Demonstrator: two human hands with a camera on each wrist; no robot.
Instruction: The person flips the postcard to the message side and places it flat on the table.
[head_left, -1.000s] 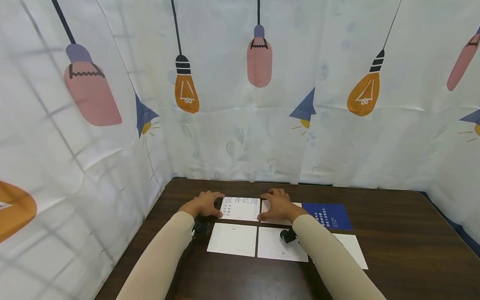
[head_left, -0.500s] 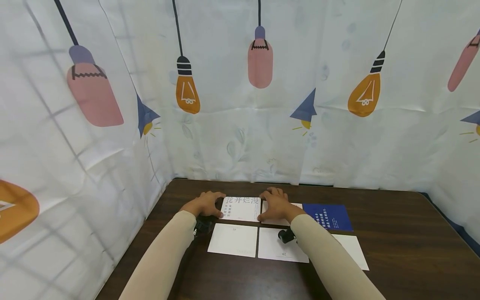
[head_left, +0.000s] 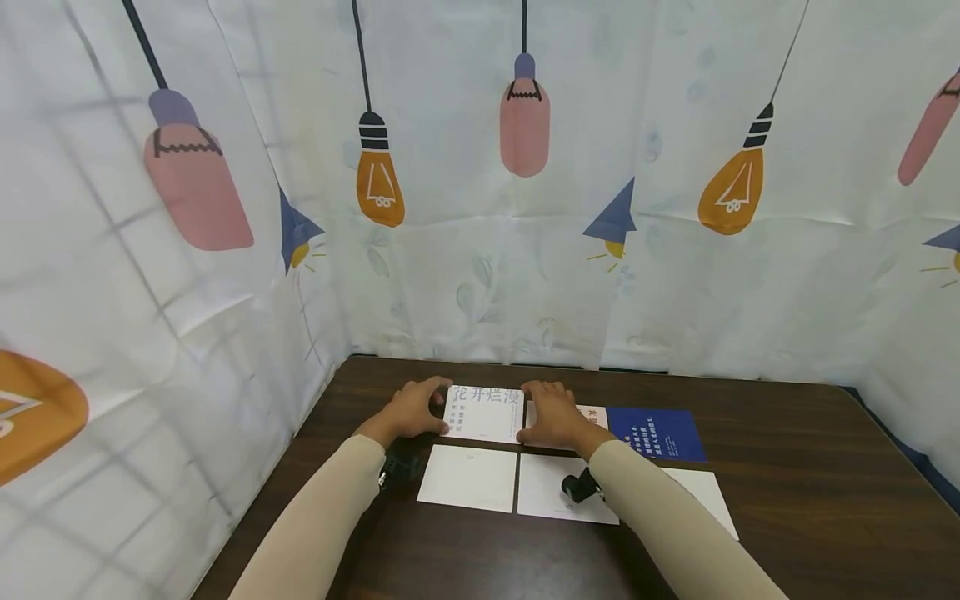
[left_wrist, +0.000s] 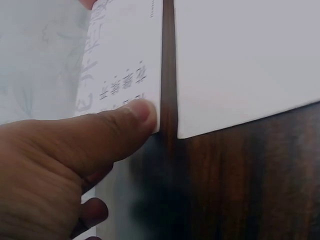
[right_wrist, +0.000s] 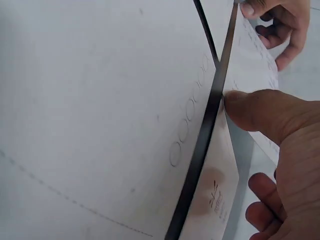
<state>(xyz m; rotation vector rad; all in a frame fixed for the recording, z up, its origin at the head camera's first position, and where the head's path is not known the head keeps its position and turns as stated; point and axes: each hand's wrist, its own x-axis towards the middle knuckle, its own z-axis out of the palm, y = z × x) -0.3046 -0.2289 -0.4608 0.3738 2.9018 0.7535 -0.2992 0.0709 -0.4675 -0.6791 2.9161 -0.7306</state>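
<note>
A white printed card point(head_left: 483, 418) with large grey lettering is held at its two sides, its far edge tipped up from the table. My left hand point(head_left: 407, 412) pinches its left side; in the left wrist view the thumb point(left_wrist: 127, 125) presses the card's near corner, with fingertips partly hidden below. My right hand point(head_left: 557, 418) grips the right side. The right wrist view has that thumb point(right_wrist: 257, 112) on the card's near corner and my left hand point(right_wrist: 287, 30) at the far end. Beneath the right hand lies another pale card point(head_left: 595, 415), partly covered.
A blue card point(head_left: 660, 433) with white lettering lies to the right. Along the front row are white cards: a left one point(head_left: 468, 478), a middle one point(head_left: 536, 492) and a right one point(head_left: 708, 493), partly behind my sleeve. The dark wooden table point(head_left: 810, 475) meets a patterned curtain point(head_left: 465, 275).
The far edge of the printed card has risen, tilting the card upward between my hands. Both hands stay at its sides. The other cards lie where they were.
</note>
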